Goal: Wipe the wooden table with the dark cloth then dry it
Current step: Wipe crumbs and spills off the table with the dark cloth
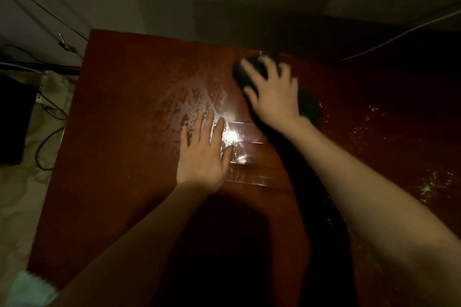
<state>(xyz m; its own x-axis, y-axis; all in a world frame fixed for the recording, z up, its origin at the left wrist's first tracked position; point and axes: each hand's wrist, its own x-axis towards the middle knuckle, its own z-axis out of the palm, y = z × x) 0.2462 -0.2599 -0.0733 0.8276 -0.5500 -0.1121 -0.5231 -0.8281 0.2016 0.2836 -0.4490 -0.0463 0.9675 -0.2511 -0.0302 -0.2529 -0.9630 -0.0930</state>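
Observation:
The reddish wooden table (119, 112) fills the middle of the view, with a wet, shiny patch near its centre. My right hand (274, 92) presses the dark cloth (249, 70) onto the far right part of the tabletop, fingers spread over it; the hand is blurred. More of the dark cloth shows behind my wrist. My left hand (204, 152) lies flat on the wet wood, fingers straight, beside several strips of clear tape (244, 137) that catch the light.
Left of the table the floor holds a black box (12, 117) and black cables (47, 142) on pale fabric. A white cable (399, 35) runs across the dark wood at the right, which carries pale specks (429, 184). A wall stands behind the table.

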